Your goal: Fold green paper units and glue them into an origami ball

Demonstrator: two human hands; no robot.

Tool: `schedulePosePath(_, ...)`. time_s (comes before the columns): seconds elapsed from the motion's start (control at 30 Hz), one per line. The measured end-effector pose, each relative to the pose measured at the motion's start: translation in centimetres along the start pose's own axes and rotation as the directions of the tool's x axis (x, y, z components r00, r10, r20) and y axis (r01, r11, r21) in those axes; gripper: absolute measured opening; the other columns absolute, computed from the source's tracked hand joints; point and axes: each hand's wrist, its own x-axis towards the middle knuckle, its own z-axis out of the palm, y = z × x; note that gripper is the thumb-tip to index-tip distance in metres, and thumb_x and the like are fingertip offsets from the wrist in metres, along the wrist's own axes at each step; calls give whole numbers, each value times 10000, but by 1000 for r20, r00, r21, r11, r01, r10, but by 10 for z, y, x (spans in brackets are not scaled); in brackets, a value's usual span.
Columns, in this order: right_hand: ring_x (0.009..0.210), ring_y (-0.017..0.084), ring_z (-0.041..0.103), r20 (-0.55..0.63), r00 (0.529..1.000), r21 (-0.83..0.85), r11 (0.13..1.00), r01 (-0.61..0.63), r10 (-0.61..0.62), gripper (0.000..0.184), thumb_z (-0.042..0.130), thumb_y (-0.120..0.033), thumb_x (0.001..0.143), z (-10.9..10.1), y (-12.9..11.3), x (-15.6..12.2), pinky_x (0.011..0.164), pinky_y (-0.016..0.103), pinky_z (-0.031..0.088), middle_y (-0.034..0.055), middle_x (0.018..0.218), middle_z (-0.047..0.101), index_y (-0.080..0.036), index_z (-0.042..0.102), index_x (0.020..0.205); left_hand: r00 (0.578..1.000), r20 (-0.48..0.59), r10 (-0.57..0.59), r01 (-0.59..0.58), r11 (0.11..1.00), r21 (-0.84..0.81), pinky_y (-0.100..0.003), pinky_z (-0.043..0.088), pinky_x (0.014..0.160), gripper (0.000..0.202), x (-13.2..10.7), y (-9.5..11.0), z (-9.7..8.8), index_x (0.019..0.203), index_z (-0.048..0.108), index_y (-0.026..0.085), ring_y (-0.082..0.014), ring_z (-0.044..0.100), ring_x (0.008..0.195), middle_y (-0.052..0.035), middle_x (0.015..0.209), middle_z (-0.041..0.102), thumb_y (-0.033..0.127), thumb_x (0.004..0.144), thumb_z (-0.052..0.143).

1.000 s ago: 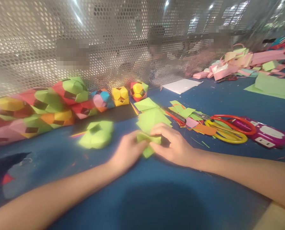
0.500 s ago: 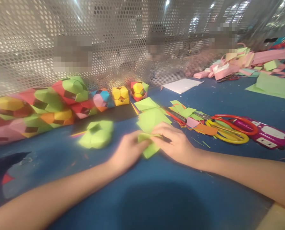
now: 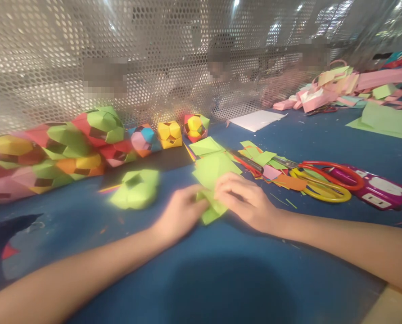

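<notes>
In the head view, holding a small folded green paper (image 3: 212,215) at near centre, just above or on the blue table (image 3: 322,139), between left hand (image 3: 183,213) and right hand (image 3: 244,202). At left, gripping the paper's edge with thumb drawn close to bent fingers, leaving hardly any opening. At right, curling fingers in, nearly closed, over the opposite edge, hiding the exact pinch. Just beyond the hands, showing a loose stack of green sheets (image 3: 212,164). Left of the left hand, well apart, showing a hollow green paper ball (image 3: 138,191). Farther left, showing heaped multicoloured paper balls (image 3: 62,144) along the perforated screen (image 3: 146,67). Right of the stack, showing paper scraps (image 3: 290,181), then yellow-handled scissors (image 3: 325,194), red-handled scissors (image 3: 354,176) and a purple case (image 3: 388,189). At far centre-right, showing a white sheet (image 3: 256,120) lying flat near the screen.
</notes>
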Motion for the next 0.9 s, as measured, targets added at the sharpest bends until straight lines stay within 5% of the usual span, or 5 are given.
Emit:
schedulePosePath(0.2, 717, 120, 539, -14, 975, -13, 975, -223, 223, 46, 530, -225, 844, 6, 5, 0, 647, 245, 458, -2, 770, 566, -202, 529, 804, 1000, -4, 12, -11, 999, 30, -210, 413, 608, 135, 0, 1, 0, 782, 644, 151, -119, 523, 684, -8, 749, 626, 219, 781, 527)
schedulePosePath(0.63, 609, 103, 514, -30, 962, -16, 962, -272, 271, 146, 493, -263, 871, 4, 4, 0, 573, 224, 431, -25, 665, 569, -192, 530, 750, 999, 0, -46, 45, 983, -179, -234, 448, 653, 154, -3, 10, 1, 847, 614, 151, -141, 556, 731, -13, 780, 628, 271, 765, 562)
schedulePosePath(0.9, 629, 104, 521, -18, 968, -31, 967, -251, 251, 126, 517, -249, 857, 4, 2, 0, 566, 216, 426, -21, 683, 566, -194, 527, 744, 998, -60, -17, 15, 1000, -26, -224, 423, 615, 223, -1, 1, 0, 817, 630, 151, -129, 522, 693, -17, 744, 612, 348, 827, 527)
